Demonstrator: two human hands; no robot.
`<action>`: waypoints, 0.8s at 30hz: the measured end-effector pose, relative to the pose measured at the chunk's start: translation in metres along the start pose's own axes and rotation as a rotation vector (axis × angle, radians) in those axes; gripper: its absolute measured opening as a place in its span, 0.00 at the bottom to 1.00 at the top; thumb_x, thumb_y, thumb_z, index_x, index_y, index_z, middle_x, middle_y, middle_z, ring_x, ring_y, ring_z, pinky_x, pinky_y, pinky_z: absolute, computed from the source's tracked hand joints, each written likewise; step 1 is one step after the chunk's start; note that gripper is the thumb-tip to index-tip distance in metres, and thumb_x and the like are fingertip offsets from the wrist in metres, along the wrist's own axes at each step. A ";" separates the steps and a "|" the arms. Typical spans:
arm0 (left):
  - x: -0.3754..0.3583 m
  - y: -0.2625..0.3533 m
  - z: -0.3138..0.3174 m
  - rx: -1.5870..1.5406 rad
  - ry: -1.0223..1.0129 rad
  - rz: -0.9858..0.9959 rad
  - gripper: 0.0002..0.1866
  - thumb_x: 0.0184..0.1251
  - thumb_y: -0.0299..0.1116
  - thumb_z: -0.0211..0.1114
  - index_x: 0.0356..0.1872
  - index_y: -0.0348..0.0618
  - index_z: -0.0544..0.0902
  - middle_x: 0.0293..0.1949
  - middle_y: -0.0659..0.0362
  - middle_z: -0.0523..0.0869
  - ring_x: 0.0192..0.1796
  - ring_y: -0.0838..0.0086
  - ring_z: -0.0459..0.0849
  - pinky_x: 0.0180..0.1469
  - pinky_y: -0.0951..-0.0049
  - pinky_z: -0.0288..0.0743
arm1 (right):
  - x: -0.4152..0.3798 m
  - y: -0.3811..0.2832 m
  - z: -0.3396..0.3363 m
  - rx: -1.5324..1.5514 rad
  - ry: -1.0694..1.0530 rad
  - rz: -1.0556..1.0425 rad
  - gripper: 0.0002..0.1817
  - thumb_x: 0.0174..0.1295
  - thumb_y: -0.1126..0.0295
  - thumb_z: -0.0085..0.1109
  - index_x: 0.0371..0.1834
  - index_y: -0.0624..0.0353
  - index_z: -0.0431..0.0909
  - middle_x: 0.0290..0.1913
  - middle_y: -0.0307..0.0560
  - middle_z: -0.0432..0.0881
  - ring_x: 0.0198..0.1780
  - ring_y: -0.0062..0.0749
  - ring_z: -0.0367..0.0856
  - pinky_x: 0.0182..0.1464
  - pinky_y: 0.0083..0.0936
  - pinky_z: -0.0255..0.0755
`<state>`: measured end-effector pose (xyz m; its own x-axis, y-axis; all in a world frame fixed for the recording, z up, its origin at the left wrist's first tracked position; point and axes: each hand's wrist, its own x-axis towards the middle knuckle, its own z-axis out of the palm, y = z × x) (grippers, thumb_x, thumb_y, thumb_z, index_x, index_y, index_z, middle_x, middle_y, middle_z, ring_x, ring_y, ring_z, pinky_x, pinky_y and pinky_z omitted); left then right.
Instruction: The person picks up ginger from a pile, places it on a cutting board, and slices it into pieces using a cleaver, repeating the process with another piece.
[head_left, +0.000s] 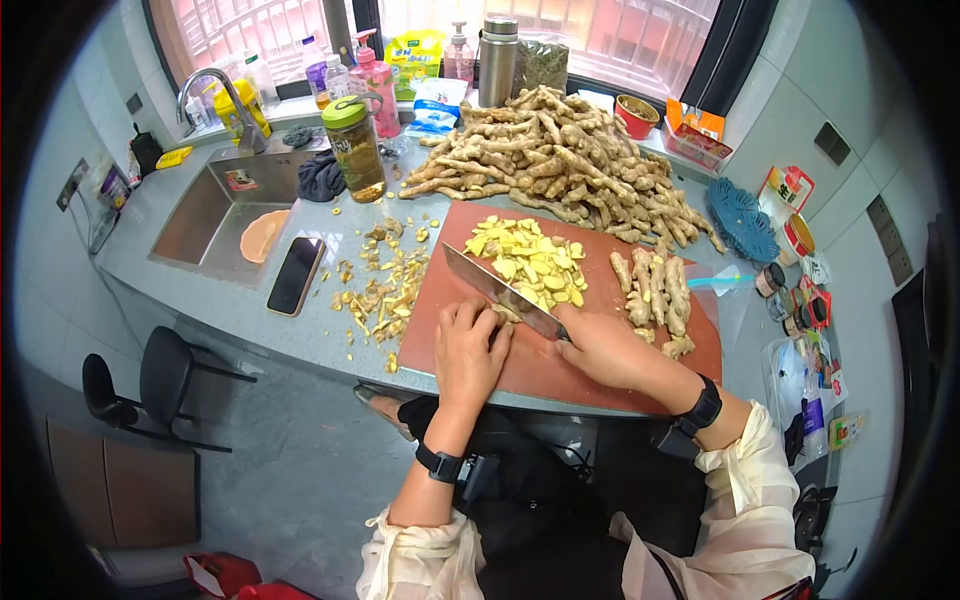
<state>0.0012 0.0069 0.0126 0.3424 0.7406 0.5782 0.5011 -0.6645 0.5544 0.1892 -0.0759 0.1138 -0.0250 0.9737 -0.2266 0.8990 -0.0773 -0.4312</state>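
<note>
From my remote view, the cleaver (505, 292) lies slantwise, its long axis running from the right hand forward and to the left, tip beyond the left hand's fingers. A ginger piece (508, 313) sits beside the blade at the left fingertips, mostly hidden, so I cannot tell its direction. I see the left hand (471, 345) curled down over that piece, fingers bent, holding it on the cutting board (605, 280). The right hand (598, 345) is closed around the cleaver's handle. The left forearm reaches nearly straight forward; the right comes in from the right, angled inward. Ahead of both hands lie ginger slices (530, 262), with a heap of ginger roots (570, 160) farther beyond. Peelings (378, 300) are strewn across the surface (315, 325) left of the left hand.
</note>
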 end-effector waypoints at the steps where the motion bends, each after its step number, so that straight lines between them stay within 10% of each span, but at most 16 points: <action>1: 0.000 0.000 0.000 0.003 0.003 0.001 0.09 0.60 0.33 0.77 0.39 0.45 0.87 0.52 0.59 0.85 0.58 0.56 0.79 0.59 0.56 0.76 | 0.002 0.000 -0.001 -0.007 0.001 -0.003 0.19 0.74 0.62 0.61 0.55 0.66 0.69 0.43 0.70 0.85 0.48 0.70 0.84 0.50 0.57 0.76; 24: 0.000 0.002 0.001 0.025 0.009 0.001 0.11 0.58 0.32 0.79 0.39 0.44 0.87 0.51 0.58 0.85 0.58 0.55 0.78 0.61 0.55 0.77 | 0.003 -0.002 0.011 -0.060 0.026 0.000 0.13 0.74 0.68 0.55 0.51 0.68 0.70 0.38 0.70 0.86 0.43 0.69 0.86 0.46 0.58 0.78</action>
<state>0.0031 0.0060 0.0129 0.3353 0.7392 0.5841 0.5206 -0.6621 0.5390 0.1820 -0.0756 0.1046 -0.0146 0.9789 -0.2037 0.9237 -0.0648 -0.3776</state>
